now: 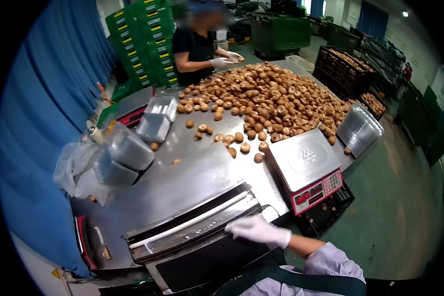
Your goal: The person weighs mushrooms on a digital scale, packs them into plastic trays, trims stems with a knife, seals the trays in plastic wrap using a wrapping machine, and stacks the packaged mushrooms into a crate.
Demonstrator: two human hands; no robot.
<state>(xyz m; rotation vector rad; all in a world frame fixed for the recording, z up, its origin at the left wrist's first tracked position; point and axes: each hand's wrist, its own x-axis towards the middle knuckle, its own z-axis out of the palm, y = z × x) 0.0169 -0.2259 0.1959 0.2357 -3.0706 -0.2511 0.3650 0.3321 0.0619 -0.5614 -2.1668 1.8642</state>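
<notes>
My right hand (256,230), in a white glove, reaches over the right end of a film wrapping machine (192,222). Its fingers point left, loosely stretched, and nothing shows in them. Whether the fingertips touch the machine I cannot tell. A long white roll (197,218) lies along the machine's top. Just beyond my hand, to the right, stands a weighing scale (305,157) with a bare metal pan and a red keypad. My left hand is out of view. Behind the scale a big heap of brown mushrooms (276,93) covers the far part of the metal table (192,172).
Stacked clear plastic trays stand at left (126,148) and right (360,129). A plastic bag (76,165) hangs at the left edge. Across the table a person in white gloves (224,61) handles mushrooms. Black crates (343,69), green crates (143,44) and a green bin (278,34) stand behind.
</notes>
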